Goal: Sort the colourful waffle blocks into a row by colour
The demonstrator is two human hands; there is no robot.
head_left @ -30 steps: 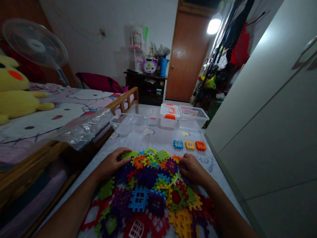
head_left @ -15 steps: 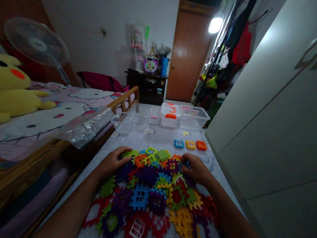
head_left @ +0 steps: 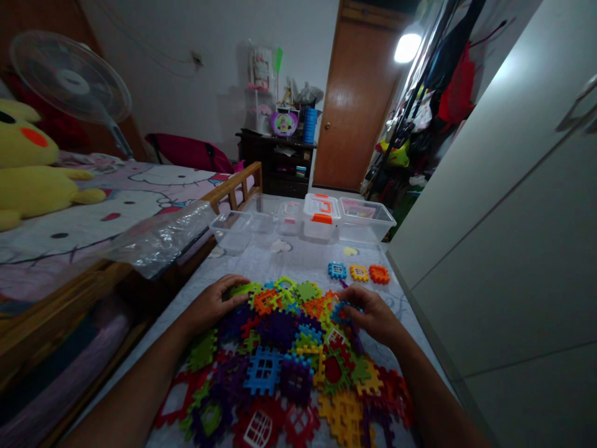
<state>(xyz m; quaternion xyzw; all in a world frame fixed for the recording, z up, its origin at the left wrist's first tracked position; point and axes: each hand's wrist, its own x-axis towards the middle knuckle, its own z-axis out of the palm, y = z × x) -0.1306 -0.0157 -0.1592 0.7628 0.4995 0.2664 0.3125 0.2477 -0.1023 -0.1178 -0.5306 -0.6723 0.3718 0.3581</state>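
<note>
A heap of coloured plastic interlocking tiles (head_left: 284,354) covers the near part of the table (head_left: 303,258). My left hand (head_left: 212,305) rests on the heap's far left edge, fingers curled over a green tile (head_left: 242,290). My right hand (head_left: 373,314) sits at the heap's far right edge, fingers pinched on a small blue tile (head_left: 342,310). Beyond it, three separate tiles lie in a row: blue (head_left: 336,270), yellow (head_left: 358,272) and orange (head_left: 379,274).
Clear plastic boxes (head_left: 366,219) and a white box with an orange latch (head_left: 319,216) stand at the table's far end. A bed with a yellow plush toy (head_left: 32,180) and a fan (head_left: 69,78) lies left. A white cabinet (head_left: 504,205) borders the right.
My right hand has shifted slightly right and away, lifting a small blue tile out of the heap's edge. My left hand has stayed in place.
</note>
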